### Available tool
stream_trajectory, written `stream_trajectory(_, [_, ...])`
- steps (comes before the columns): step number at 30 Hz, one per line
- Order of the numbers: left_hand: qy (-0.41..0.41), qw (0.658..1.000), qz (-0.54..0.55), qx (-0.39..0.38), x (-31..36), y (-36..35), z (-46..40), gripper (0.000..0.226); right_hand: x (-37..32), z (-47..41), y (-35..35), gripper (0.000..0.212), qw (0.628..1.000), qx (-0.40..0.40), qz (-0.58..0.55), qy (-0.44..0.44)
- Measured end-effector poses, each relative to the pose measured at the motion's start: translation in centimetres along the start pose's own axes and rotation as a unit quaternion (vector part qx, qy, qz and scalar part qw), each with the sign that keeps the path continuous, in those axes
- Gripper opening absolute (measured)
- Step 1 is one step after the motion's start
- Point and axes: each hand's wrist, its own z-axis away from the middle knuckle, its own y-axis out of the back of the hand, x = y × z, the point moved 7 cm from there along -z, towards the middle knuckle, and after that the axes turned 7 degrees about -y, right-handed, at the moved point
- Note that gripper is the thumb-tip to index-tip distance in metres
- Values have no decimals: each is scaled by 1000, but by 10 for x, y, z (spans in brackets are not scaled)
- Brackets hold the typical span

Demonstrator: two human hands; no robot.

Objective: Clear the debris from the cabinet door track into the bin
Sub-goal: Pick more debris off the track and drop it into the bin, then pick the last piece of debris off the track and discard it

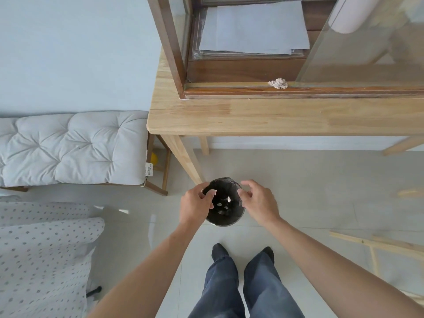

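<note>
Two hands above bin (226,220): right hand (259,203) loose, empty; left hand (195,203) curled, scrap (215,191) by its tips, grip unclear. Light scrap could drift past rim below my left hand.

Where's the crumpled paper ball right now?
In the head view, right of centre, the crumpled paper ball sits in the cabinet door track, just left of the glass door.

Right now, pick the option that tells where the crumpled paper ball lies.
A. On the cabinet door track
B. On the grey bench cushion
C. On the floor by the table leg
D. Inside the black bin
A: the crumpled paper ball sits on the cabinet door track, beside the edge of the glass door, well above the bin on the floor.
</note>
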Motion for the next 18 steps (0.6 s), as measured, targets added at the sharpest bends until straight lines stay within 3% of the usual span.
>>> stream_trajectory(6, [-47,999,18,9,33,17,15,40,-14,19,41,40,998,43,-35,38])
stream_trajectory(18, [-211,970,88,80,168,80,28,39,-73,44,149,27,966,150,-173,117])
